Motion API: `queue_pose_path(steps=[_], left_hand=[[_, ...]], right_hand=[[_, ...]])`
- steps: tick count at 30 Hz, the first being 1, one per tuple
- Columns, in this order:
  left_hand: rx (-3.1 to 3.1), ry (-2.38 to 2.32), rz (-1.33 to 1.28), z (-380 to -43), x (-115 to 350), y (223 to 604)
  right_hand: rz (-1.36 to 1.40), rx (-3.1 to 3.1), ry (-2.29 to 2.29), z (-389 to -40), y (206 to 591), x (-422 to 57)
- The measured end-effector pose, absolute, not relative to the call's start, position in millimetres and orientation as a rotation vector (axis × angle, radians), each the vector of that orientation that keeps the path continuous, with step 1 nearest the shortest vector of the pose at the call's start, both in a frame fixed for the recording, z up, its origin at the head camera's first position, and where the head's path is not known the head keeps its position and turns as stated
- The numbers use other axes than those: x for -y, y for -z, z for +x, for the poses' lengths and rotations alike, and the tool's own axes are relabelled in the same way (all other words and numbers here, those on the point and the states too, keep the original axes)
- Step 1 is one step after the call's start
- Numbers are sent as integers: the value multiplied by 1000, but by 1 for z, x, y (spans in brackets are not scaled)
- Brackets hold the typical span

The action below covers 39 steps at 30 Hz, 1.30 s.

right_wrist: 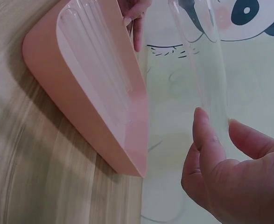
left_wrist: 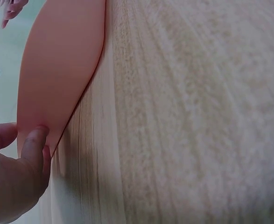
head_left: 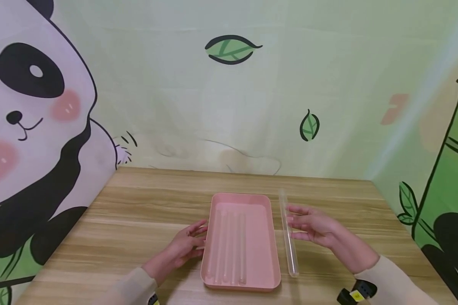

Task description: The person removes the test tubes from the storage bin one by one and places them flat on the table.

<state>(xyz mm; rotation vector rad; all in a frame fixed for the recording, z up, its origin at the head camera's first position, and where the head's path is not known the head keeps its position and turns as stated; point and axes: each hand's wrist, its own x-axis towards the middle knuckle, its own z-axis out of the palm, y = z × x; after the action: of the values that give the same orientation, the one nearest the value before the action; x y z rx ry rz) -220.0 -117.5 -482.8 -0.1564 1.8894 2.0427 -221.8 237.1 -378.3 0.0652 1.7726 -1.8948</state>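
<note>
In the head view my right hand [head_left: 313,224] pinches a long clear tube [head_left: 291,250] just to the right of the pink tray [head_left: 261,245]. The tube stretches almost parallel to the tray's long side; the right wrist view shows the thumb and fingers of my right hand [right_wrist: 235,172] about one end of the tube [right_wrist: 207,70]. Several similar clear tubes [head_left: 230,245] lie side by side in the left part of the tray. My left hand [head_left: 179,248] is at the tray's left side, and its fingertips touch the outer wall [left_wrist: 62,60] in the left wrist view.
The tray rests near the front of a wood-grain table [head_left: 152,203]. A pale green backdrop [head_left: 168,84] with a printed panda and leaves hangs behind the table. Black devices, one of them a wrist camera [head_left: 358,292], sit at the cuffs of both sleeves.
</note>
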Motion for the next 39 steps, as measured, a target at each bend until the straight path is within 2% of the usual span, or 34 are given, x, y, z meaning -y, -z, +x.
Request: queue_pose_path(steps=[39], left_hand=[[-1855, -2053, -137, -218, 119, 482]], right_hand=[[155, -1746, 1913, -234, 438, -246]])
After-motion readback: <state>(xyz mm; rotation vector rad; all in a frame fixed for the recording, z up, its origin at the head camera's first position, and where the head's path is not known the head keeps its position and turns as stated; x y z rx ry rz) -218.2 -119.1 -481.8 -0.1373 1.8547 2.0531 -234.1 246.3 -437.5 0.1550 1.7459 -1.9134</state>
